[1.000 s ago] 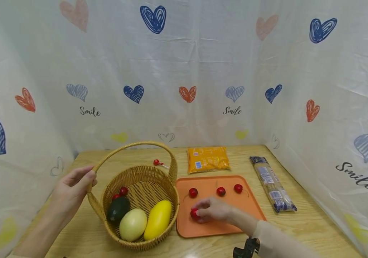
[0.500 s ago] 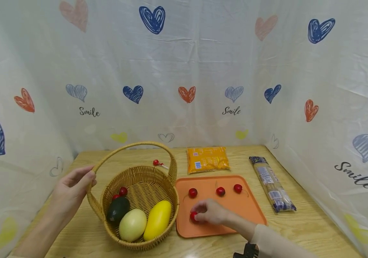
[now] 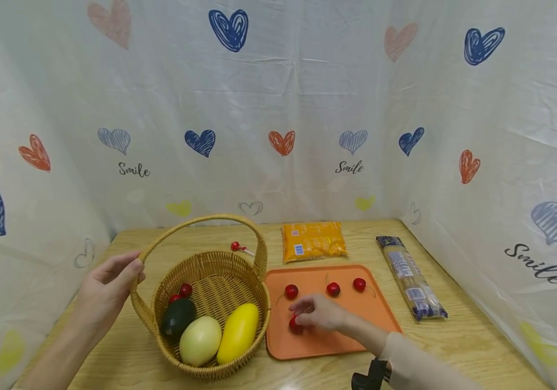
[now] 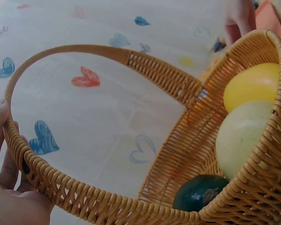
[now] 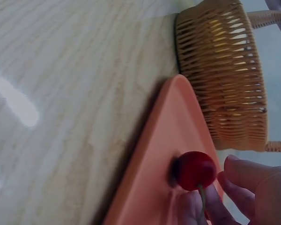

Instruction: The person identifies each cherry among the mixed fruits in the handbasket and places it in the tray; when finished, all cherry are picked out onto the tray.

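Observation:
My left hand [image 3: 110, 290] holds the wicker basket's handle [image 4: 75, 201] at its left side, thumb and fingers round it. Inside the wicker basket [image 3: 215, 260] lie a dark green avocado-like fruit [image 3: 178, 318], a pale round melon [image 3: 200, 340], a yellow oblong fruit [image 3: 238, 333] and red cherries [image 3: 186, 290]. On the orange tray [image 3: 356, 319], my right hand [image 3: 319, 314] is over a red cherry [image 5: 195, 171] with a green stem. Its fingertips [image 5: 232, 164] are spread close around this cherry, with a gap showing on one side.
Three more cherries [image 3: 333, 289] lie along the tray's far half. Behind the tray is an orange packet [image 3: 314, 241]; a long clear packet [image 3: 412, 279] lies to its right. A red lollipop [image 3: 235, 246] lies behind the basket. Curtains enclose the table.
My right hand has risen slightly and its fingers have spread around the cherry, which has shifted only a little. My left hand and the basket stay in place.

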`<act>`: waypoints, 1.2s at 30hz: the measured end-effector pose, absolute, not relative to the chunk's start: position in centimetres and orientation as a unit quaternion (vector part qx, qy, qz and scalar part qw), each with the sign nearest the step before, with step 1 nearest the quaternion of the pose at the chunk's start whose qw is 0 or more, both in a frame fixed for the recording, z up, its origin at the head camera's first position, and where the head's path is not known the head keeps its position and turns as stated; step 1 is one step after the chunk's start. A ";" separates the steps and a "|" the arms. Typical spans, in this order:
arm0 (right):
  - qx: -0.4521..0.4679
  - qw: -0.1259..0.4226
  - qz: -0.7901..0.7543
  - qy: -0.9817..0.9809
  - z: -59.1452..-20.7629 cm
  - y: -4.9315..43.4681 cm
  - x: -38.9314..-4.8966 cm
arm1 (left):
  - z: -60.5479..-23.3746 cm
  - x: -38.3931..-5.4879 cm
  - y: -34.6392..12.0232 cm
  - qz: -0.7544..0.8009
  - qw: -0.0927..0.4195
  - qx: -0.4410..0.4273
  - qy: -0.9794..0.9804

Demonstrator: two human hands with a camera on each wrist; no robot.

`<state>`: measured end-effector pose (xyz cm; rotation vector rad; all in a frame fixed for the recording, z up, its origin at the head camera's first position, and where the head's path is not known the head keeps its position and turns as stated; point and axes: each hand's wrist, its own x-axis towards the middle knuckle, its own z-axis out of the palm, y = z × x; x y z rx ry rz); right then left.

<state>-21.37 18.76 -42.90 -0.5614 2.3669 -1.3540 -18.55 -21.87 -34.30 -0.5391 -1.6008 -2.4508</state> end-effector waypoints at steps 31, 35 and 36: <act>-0.185 0.226 -0.570 0.768 -36.3 15.1 -22.9 | -34.4 -18.4 -21.9 -0.821 0.084 -0.182 -0.535; -0.188 0.248 -0.600 0.737 -35.6 12.9 -22.8 | -34.4 -18.4 -21.9 -0.821 0.084 -0.181 -0.535; -0.192 0.252 -0.607 0.729 -35.6 12.4 -22.9 | -34.4 -18.4 -21.9 -0.820 0.084 -0.178 -0.537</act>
